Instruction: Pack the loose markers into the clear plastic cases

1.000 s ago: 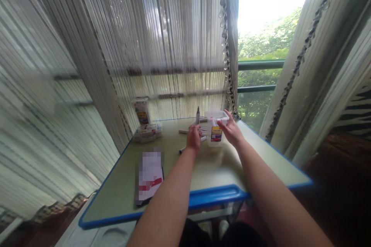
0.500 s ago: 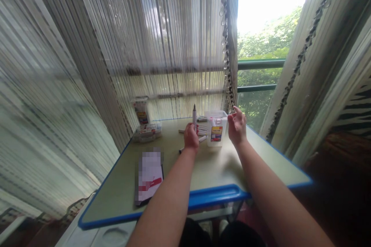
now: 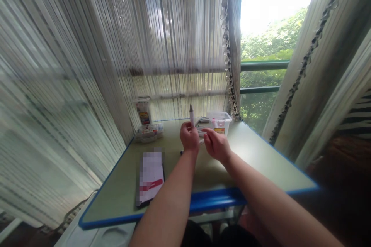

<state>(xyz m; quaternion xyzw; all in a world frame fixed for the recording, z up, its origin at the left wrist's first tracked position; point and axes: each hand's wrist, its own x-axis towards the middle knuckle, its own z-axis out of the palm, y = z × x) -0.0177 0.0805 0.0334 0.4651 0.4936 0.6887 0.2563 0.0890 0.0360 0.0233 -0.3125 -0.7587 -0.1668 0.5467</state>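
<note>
My left hand [image 3: 189, 137] is closed around a white marker [image 3: 191, 117], which stands upright with its dark tip pointing up. Just to its right is my right hand [image 3: 216, 143], index finger stretched toward the left hand and the other fingers curled; I see nothing in it. Behind my hands, several loose markers [image 3: 204, 120] lie on the table, partly covered by them. A clear plastic box [image 3: 226, 121] with a yellow and red label stands beyond my right hand, its lower part hidden.
The pale green table [image 3: 116, 185] has a blue edge. At its back left, a clear lidded container [image 3: 143, 112] stands behind a flat clear case [image 3: 149, 133]. A phone [image 3: 151, 175] with a lit screen lies at the left. String curtains [image 3: 179, 38] hang behind the table.
My right hand has moved left and down, from beside the clear box to close by my left hand, its fingers more curled. The marker stays upright in my left hand.
</note>
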